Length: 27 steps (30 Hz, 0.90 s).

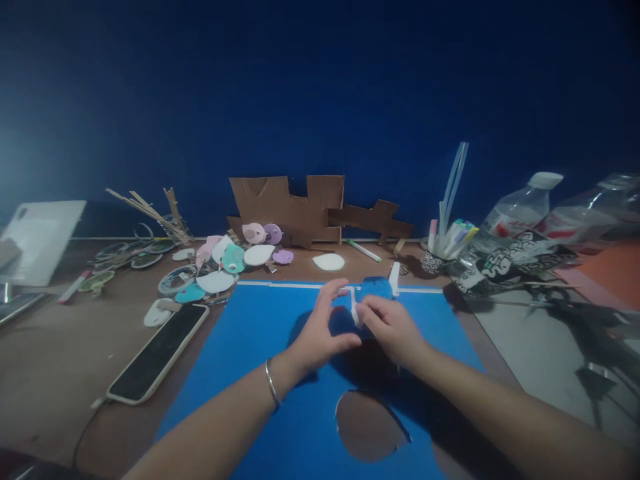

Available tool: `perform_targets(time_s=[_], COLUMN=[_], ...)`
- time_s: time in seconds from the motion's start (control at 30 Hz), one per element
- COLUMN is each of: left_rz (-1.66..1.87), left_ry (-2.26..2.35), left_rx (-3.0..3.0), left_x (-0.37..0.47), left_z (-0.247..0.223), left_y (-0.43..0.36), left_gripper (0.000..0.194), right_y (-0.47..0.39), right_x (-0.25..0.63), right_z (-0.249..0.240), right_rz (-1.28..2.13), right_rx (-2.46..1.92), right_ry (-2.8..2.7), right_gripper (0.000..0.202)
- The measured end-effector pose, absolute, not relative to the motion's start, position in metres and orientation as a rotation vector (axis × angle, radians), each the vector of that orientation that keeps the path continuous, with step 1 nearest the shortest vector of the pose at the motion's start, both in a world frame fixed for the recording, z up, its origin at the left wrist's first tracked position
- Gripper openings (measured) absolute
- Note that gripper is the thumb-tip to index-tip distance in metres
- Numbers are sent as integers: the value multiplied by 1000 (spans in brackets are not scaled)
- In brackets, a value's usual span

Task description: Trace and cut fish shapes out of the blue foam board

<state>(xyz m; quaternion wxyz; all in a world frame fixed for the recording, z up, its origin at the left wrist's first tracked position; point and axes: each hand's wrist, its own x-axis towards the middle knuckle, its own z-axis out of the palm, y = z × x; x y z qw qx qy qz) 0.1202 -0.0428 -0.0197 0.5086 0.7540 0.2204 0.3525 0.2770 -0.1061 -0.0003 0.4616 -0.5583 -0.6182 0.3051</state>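
Observation:
My right hand (390,327) is closed in a pinch on a narrow white piece (355,308) above a blue sheet (290,313). What the piece is made of is too blurred to tell. My left hand (320,327), with a bangle (273,385) at its wrist, curves beside it, thumb and fingers apart. The left fingertips come near the white piece; whether they touch it I cannot tell. Just beyond the right hand lies a blue piece (376,287) beside a small white object (395,279). Nearer me, the sheet has a teardrop-shaped hole (373,427) showing the brown table.
Paper birds (233,259) and a phone (157,353) lie left of the sheet. Cut cardboard (285,213) leans on the wall behind a white teardrop cutout (329,261) and a marker (364,251). A pen holder (435,263) and plastic bottles (520,207) stand right.

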Motion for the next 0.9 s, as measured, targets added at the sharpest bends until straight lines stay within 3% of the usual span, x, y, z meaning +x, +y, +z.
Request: perform_targets(time_s=[0.07,0.2,0.43,0.53,0.9], left_rz=[842,872,853,757,812], left_ry=[533,573,755,908,996], left_rx=[2060,2337,2156,2158,1697], left_x=[118,118,120,121,123], left_z=[-18,-15,-9,-8,-12], left_y=[-45,-45,-47,-49,-44], left_gripper=[79,44,38,17,21], right_y=[-107,-107,-106,-107,-99], right_x=[276,274,275,275,282], right_z=[0,-3,-6,-5,-11], right_rz=[715,655,490,407,378], right_rx=[-1416,-1454,-1490,-1517,-1631], right_ry=[-1593,-1707,-1750,-1834,-1865], right_gripper=[29,30,29,28,35])
